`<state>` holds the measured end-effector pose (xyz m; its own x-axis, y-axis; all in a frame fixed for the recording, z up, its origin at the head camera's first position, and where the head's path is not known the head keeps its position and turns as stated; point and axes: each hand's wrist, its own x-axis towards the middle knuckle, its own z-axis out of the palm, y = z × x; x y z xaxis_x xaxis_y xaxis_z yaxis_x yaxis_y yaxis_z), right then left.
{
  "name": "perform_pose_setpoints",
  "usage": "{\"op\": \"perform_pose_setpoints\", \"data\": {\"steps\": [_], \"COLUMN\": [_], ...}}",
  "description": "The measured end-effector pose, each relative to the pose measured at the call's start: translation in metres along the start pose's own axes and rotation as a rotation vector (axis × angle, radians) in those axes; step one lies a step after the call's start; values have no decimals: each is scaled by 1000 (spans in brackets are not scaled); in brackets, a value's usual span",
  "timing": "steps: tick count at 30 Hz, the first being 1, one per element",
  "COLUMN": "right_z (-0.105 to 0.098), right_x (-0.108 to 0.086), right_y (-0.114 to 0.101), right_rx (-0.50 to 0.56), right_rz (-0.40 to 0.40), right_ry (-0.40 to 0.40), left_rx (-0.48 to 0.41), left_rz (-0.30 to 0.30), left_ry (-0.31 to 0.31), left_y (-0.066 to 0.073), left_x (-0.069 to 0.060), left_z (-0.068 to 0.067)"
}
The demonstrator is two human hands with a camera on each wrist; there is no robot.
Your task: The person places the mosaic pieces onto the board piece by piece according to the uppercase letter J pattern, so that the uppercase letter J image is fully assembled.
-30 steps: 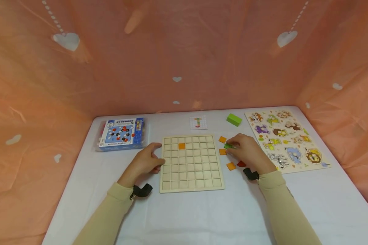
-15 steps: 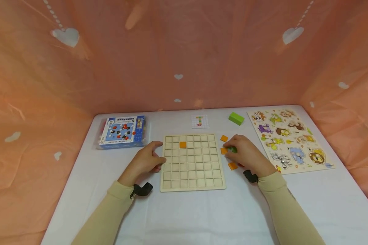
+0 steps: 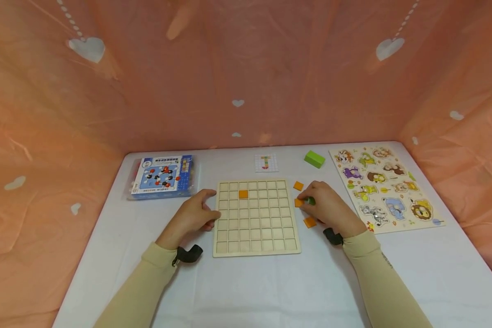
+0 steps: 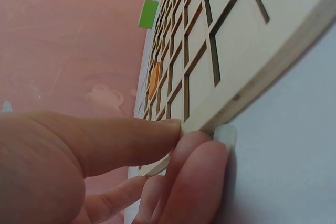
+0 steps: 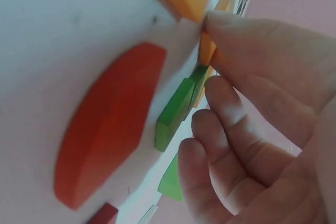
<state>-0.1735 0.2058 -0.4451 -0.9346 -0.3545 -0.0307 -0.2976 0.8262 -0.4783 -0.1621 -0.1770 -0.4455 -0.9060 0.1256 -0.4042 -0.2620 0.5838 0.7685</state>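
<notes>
A wooden grid board lies on the table, with one orange square tile in its upper left part. At the board's left edge is my left hand; in the left wrist view its thumb and curled fingertips meet the rim. My right hand, right of the board, pinches an orange square tile between thumb and fingers; the tile's far side is hidden. Under that hand lie green pieces, and a large red curved-edged piece is close by. Another orange tile lies below the hand.
A pattern card and a green block lie beyond the board. At the back left stands a boxed molecule set; an animal puzzle board is at the right. One more orange tile lies near the board's upper right.
My right hand has settled slightly lower over the loose pieces, covering the red piece and more of the green. Its fingertips have closed in on the orange tile. My left hand stays at the board's edge.
</notes>
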Motion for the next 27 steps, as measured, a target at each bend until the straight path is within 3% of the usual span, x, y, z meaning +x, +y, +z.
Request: {"op": "perform_pose_setpoints", "data": {"steps": [13, 27], "right_z": [-2, 15], "right_x": [5, 57], "right_y": [-9, -45], "right_rx": [51, 63], "right_rz": [1, -66], "right_ry": [19, 18], "left_rx": [-54, -63], "left_rz": [1, -13], "left_ry": [-17, -6], "left_y": [0, 0], "left_x": [0, -1], "left_z": [-1, -1]}}
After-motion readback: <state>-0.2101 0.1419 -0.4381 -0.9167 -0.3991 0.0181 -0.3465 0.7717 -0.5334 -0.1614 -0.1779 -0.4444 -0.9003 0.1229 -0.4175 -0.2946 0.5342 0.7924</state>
